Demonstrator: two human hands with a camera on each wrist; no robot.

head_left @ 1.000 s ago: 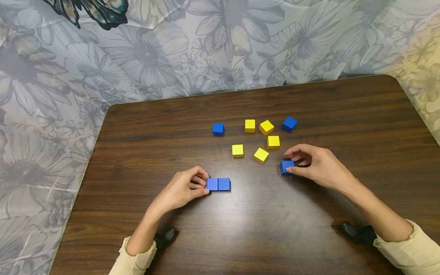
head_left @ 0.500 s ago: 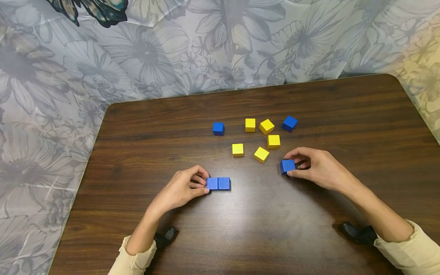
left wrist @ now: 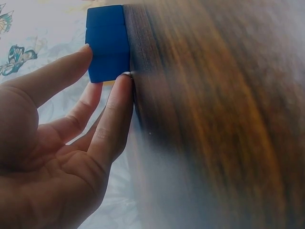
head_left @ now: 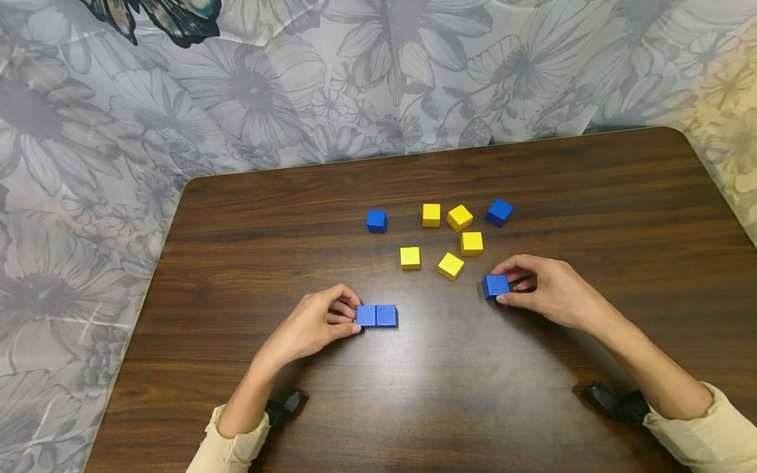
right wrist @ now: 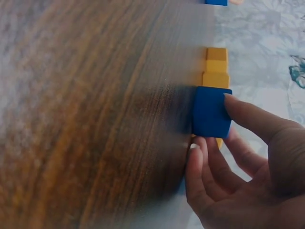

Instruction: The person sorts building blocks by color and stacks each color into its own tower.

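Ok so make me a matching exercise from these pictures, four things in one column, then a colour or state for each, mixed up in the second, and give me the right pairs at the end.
Column one
1. Left hand
2. Yellow cubes
3. Right hand
4. Tabletop

Column two
A. Holding a lone blue cube
B. Brown, with wood grain
C. Pinching one end of a pair of blue cubes
D. Five, loosely scattered

Right pairs: 1-C, 2-D, 3-A, 4-B.
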